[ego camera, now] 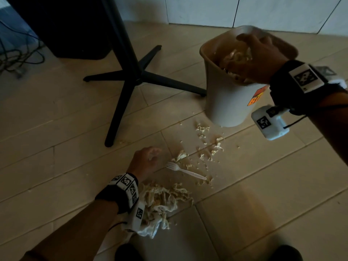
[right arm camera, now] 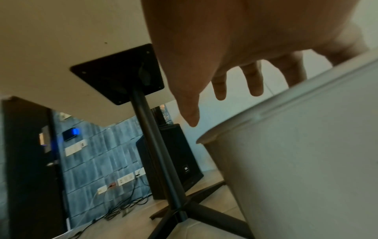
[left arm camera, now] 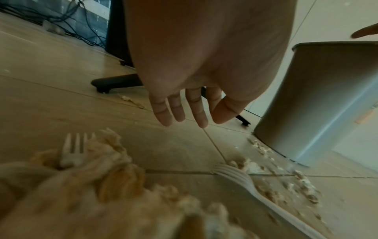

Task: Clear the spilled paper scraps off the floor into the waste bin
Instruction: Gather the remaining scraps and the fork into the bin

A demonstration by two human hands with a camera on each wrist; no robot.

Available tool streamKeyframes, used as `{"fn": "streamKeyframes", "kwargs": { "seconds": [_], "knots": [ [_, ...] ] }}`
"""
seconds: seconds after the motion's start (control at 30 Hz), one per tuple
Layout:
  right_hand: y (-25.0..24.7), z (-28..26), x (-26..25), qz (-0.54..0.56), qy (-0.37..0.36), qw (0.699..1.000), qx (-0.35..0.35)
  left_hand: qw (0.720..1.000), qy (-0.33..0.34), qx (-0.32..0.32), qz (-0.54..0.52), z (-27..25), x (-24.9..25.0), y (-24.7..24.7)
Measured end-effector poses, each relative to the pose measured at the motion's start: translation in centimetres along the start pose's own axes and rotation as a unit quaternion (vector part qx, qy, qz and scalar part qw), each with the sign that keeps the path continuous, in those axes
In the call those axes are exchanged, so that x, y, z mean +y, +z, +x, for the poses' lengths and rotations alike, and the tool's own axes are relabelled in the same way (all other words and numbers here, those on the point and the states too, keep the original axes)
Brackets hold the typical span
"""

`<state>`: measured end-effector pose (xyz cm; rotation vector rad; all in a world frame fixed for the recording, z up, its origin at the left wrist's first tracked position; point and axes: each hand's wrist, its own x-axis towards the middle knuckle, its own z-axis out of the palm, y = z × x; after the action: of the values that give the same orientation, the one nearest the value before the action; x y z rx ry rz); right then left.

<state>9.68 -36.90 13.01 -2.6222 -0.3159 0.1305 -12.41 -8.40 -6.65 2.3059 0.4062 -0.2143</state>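
Note:
A pale waste bin [ego camera: 227, 102] with an orange sticker stands on the tiled floor at the right, with crumpled paper scraps [ego camera: 235, 56] inside it. My right hand [ego camera: 244, 53] hovers over the bin's mouth with its fingers [right arm camera: 219, 90] spread and nothing in them. A big heap of paper scraps [ego camera: 165, 200] lies by my left wrist, and small crumbs [ego camera: 209, 149] trail toward the bin. My left hand [ego camera: 154, 155] hangs low over the floor left of the crumbs, its fingers [left arm camera: 178, 111] straight and empty.
A white plastic fork [ego camera: 185, 171] lies among the crumbs, and another fork [left arm camera: 73, 152] sticks out of the heap. A black table pedestal [ego camera: 131, 76] with cross feet stands left of the bin. Cables and a dark speaker sit at the far left.

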Motion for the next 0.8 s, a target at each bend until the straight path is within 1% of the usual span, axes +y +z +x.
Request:
{"fn": "streamKeyframes", "kwargs": {
  "seconds": [0.07, 0.13, 0.2, 0.27, 0.33, 0.4, 0.47, 0.57, 0.63, 0.73, 0.8],
  "knots": [
    [0.4, -1.4, -0.5, -0.013, -0.032, 0.999, 0.024, 0.999, -0.028, 0.023, 0.016, 0.1, -1.2, -1.1],
    [1.1, -3.0, -1.3, -0.013, -0.071, 0.996, 0.054, 0.995, -0.083, 0.035, 0.041, 0.1, -2.7, -2.2],
    [2.1, -4.5, -1.9, -0.009, -0.128, 0.987, 0.092, 0.989, -0.137, 0.018, 0.061, -0.1, -4.1, -3.1],
    [3.4, -6.3, -2.4, 0.007, -0.192, 0.974, 0.121, 0.982, -0.167, -0.003, 0.084, -0.6, -5.3, -3.1],
    [5.2, -8.4, -2.8, 0.031, -0.228, 0.966, 0.117, 0.977, -0.183, -0.012, 0.106, -1.7, -5.8, -2.7],
    [7.5, -10.5, -3.0, 0.051, -0.251, 0.964, 0.07, 0.976, -0.193, 0.0, 0.101, -3.0, -6.1, -2.2],
    [10.3, -12.0, -2.5, 0.058, -0.256, 0.965, -0.007, 0.976, -0.196, -0.007, 0.096, -4.5, -6.3, -1.5],
    [14.8, -13.3, -0.9, 0.018, -0.212, 0.968, -0.13, 0.97, -0.199, -0.058, 0.129, -6.8, -6.1, 0.2],
    [17.4, -14.2, 0.2, -0.022, -0.175, 0.963, -0.205, 0.966, -0.208, -0.077, 0.136, -8.0, -5.4, 1.3],
    [20.4, -15.2, 1.6, -0.078, -0.138, 0.945, -0.285, 0.96, -0.22, -0.102, 0.143, -9.1, -3.6, 2.6],
    [21.8, -15.8, 2.3, -0.111, -0.128, 0.93, -0.325, 0.96, -0.198, -0.099, 0.174, -9.4, -2.8, 3.5]
  ]
}}
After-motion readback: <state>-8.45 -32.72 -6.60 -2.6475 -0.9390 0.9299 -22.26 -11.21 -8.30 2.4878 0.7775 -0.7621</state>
